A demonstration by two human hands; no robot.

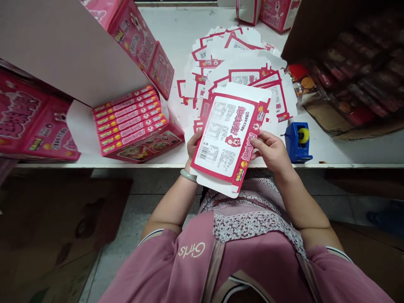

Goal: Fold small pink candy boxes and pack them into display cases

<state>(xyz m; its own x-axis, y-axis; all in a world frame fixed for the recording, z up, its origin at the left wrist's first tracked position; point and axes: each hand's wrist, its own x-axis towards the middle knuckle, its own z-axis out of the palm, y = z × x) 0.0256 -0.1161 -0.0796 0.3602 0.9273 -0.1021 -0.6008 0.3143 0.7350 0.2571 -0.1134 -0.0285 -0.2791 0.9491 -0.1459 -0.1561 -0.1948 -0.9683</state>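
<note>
A flattened pink-and-white printed carton is held up at the table's front edge, tilted, with its white end flaps sticking out. My left hand grips its left side; most of those fingers are behind the card. On the right edge, my right hand pinches the pink side panel between thumb and fingers. Just beyond lies a loose heap of similar flat cartons, overlapping in many directions.
Left stands a pink display box filled with several upright packs, near stacked pink boxes. A blue tape dispenser sits right of my right hand. Behind it, an open cardboard box holds wrapped items. The white table's front edge runs before me.
</note>
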